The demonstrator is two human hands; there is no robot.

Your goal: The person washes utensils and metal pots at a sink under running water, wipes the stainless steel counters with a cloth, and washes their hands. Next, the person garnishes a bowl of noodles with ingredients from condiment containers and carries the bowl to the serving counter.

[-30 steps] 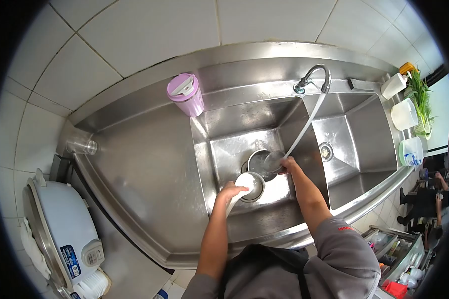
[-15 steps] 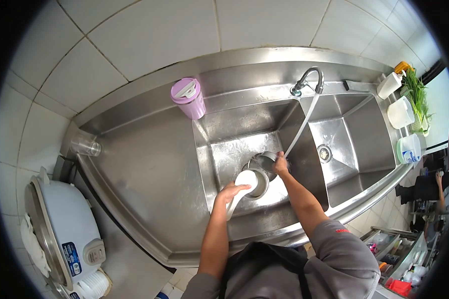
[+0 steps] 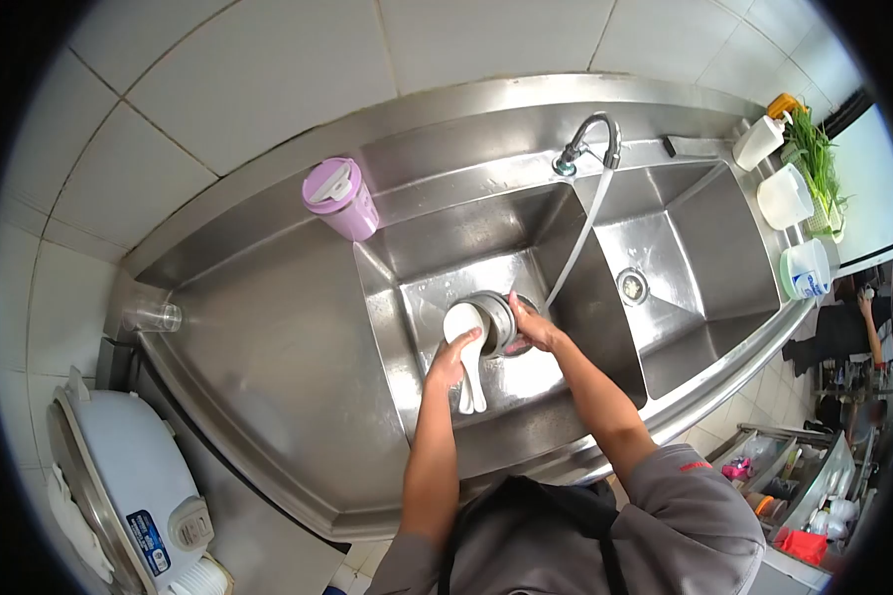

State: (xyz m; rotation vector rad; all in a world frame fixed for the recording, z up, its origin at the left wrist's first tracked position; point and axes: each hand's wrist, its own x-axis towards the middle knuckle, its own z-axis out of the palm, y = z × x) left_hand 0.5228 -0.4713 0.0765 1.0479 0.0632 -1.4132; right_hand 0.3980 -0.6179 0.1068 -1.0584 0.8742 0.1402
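Note:
My left hand is closed on a white ladle, whose handle points down toward me. Against the ladle, metal bowls are held tilted over the left sink basin. My right hand grips the right side of these bowls, fingers round the rim. Behind my right hand, a pot partly shows low in the basin. A white hose runs down from the faucet and ends near that pot.
A pink lidded tumbler stands behind the basin's left corner. Clear cups lie far left, above a rice cooker. White containers and green onions line the right side. Another person is at far right.
My right hand has moved left and come up beside the ladle, bringing the metal bowls together. The camera view has shifted slightly.

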